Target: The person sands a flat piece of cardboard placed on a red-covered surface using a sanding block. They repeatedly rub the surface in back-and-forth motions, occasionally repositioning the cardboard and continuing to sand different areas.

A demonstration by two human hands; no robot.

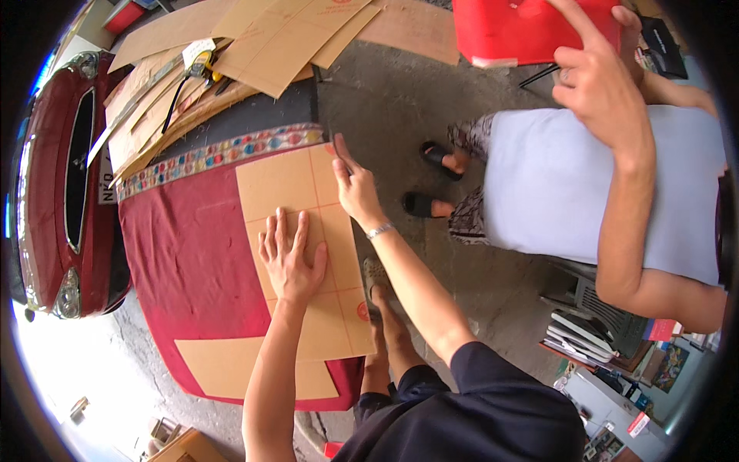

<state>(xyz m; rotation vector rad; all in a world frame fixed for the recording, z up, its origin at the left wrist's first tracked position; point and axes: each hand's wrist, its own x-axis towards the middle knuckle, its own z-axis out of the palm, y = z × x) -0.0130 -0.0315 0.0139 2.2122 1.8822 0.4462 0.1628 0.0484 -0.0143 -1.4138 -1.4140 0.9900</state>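
Note:
My left hand (288,263) presses flat on a tan cardboard sheet (338,268), its fingers spread, with nothing gripped. Red lines cross the sheet, and red printed marks show near its right-hand corners. At the sheet's far right edge is my right hand (358,193), with fingers curled around a small dark object (348,167). Most of that object is hidden, so its kind is unclear. Beneath the sheet, a dark red cloth (185,248) covers the work surface. A second cardboard piece (216,361) lies partly under the near end of the sheet.
Cardboard sheets (288,40), wood strips (138,110) and a yellow tape measure (201,62) lie at the far end. A red car (49,190) stands left. To the right, another person (554,179) raises a hand (603,95) near a red chair (485,32).

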